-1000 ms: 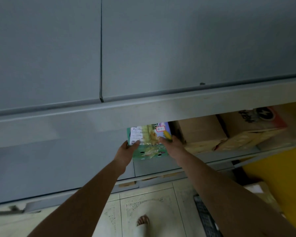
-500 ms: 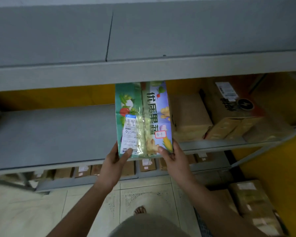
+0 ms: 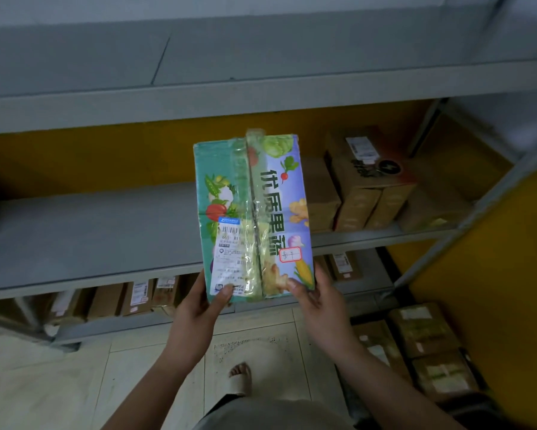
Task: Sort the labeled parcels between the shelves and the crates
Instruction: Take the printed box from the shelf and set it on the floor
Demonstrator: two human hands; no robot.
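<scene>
Grey metal shelving (image 3: pixel 90 231) lines a yellow wall (image 3: pixel 74 156) above a pale tiled floor (image 3: pixel 43 383), with brown cardboard boxes (image 3: pixel 363 187) on the middle shelf at three o'clock of the parcel. The green-and-lilac vegetable-printed carton (image 3: pixel 261 193) with a white shipping label (image 3: pixel 230 252) hangs before that shelf, left hand (image 3: pixel 199 308) and right hand (image 3: pixel 319 302) clasping only its near end, thumbs on top, fingers hidden beneath. With its bulk overhanging toward twelve o'clock, I reckon it could tip or slip on the glossy tape and drop.

Teal-and-lilac printed cardboard parcel (image 3: pixel 254 212): vegetable pictures, dark green characters, white shipping label (image 3: pixel 230 259), red-bordered sticker (image 3: pixel 290 254). Grey metal shelves (image 3: pixel 90 231). Brown cardboard boxes (image 3: pixel 366 184). Yellow back wall (image 3: pixel 74 159). Pale speckled floor tiles (image 3: pixel 261 346).
</scene>
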